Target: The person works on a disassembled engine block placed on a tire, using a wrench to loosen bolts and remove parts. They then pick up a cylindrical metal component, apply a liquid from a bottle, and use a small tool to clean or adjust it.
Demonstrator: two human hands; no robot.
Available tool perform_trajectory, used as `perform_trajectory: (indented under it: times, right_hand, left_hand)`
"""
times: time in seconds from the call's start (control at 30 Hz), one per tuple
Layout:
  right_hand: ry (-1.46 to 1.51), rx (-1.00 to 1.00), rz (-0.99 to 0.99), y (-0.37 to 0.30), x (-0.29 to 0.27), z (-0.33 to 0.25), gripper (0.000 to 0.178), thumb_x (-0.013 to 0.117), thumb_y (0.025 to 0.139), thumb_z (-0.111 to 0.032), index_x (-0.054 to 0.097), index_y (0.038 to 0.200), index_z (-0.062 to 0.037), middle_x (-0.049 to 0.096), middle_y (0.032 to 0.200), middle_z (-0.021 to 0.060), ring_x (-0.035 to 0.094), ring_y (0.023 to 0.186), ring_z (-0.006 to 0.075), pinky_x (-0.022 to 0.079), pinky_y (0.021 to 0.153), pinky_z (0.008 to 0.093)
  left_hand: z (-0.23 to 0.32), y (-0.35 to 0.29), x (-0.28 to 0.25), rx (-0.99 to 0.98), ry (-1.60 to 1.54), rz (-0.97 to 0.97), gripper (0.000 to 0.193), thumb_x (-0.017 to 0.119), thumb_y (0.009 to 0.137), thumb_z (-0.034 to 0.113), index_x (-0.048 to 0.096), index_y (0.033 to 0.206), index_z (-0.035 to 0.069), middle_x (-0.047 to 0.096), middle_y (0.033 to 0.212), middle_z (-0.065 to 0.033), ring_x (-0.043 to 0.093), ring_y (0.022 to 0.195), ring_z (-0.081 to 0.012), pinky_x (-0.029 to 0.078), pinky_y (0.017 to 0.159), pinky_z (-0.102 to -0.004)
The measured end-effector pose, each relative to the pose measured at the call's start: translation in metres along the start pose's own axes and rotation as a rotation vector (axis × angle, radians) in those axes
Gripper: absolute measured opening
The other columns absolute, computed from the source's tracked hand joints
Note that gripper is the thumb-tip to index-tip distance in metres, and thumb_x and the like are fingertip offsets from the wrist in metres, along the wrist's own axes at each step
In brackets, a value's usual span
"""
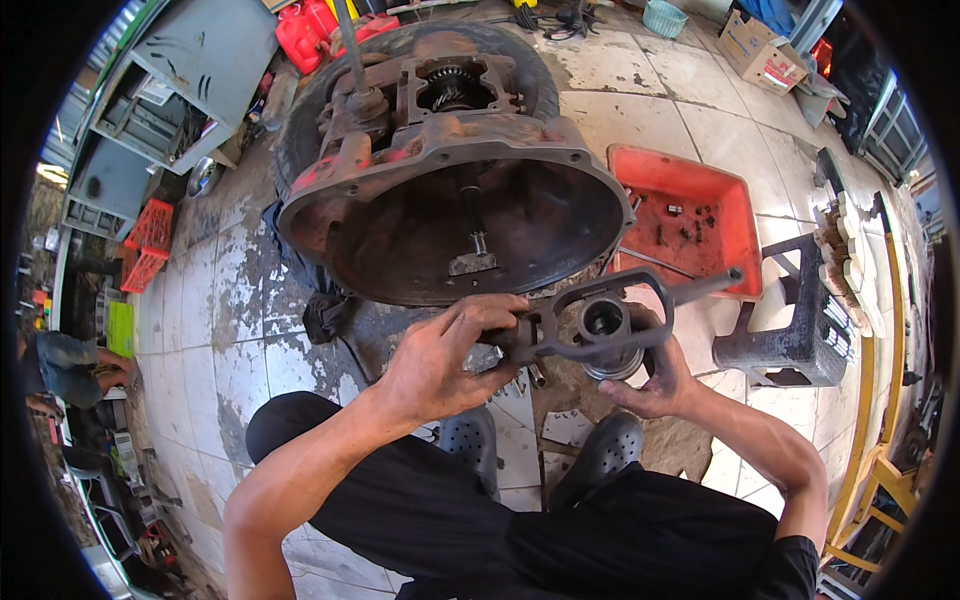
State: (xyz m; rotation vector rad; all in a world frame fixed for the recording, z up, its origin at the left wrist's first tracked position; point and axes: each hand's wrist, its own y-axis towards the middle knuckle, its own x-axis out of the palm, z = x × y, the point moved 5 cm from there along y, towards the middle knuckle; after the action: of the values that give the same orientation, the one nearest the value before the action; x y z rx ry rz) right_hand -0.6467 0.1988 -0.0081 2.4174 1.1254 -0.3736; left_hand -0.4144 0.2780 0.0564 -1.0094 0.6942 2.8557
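Note:
My left hand (448, 355) grips the forked end of a dark metal clutch release fork (702, 288), whose arm points off to the right. Behind the fork's oval opening is a round release bearing (606, 322) with a hollow centre. My right hand (660, 378) is closed around that bearing, thumb below and fingers partly hidden behind the metal. Both parts are held up together in front of a large gearbox bell housing (380, 240). From the middle of the housing a shaft (474, 215) sticks out, and gears (452, 88) show through the opening on top.
A tyre (540, 80) lies under the gearbox. To the right are a red tray (740, 215) with small metal parts and a dark plastic stool (790, 320). A dark rag (325, 318) lies by the housing's left. Another person (75, 368) is at the far left.

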Motion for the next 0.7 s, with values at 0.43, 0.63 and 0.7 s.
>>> perform_trajectory:
  times: [0.43, 0.63, 0.7]
  right_hand:
    - [0.036, 0.089, -0.085, 0.008, 0.014, -0.003, 0.074, 0.087, 0.06, -0.025, 0.052, 0.12, 0.0018, 0.057, 0.118, 0.0179, 0.058, 0.11, 0.0327, 0.048, 0.09, 0.0404]
    - [0.166, -0.069, -0.293, 0.03, 0.063, -0.026, 0.073, 0.086, 0.062, -0.024, 0.051, 0.122, 0.0006, 0.058, 0.118, 0.0194, 0.059, 0.108, 0.0348, 0.048, 0.091, 0.0433]
    - [0.179, -0.108, -0.337, 0.037, 0.085, -0.031, 0.073, 0.085, 0.064, -0.025, 0.05, 0.123, 0.0004, 0.059, 0.117, 0.02, 0.059, 0.108, 0.0352, 0.048, 0.09, 0.0437]
  left_hand:
    - [0.006, -0.007, 0.002, -0.307, -0.106, -0.222, 0.064, 0.079, 0.065, 0.016, 0.054, 0.122, -0.001, 0.06, 0.112, -0.017, 0.06, 0.1, -0.0307, 0.048, 0.088, -0.0377]
    - [0.016, -0.052, -0.02, -0.959, -0.221, -0.428, 0.075, 0.085, 0.06, 0.055, 0.063, 0.1, -0.005, 0.065, 0.082, -0.0147, 0.063, 0.081, -0.0229, 0.049, 0.074, -0.0329]
    - [0.016, -0.067, -0.033, -1.033, -0.145, -0.475, 0.075, 0.084, 0.059, 0.056, 0.064, 0.098, -0.005, 0.065, 0.078, -0.0134, 0.064, 0.076, -0.0231, 0.049, 0.071, -0.0336]
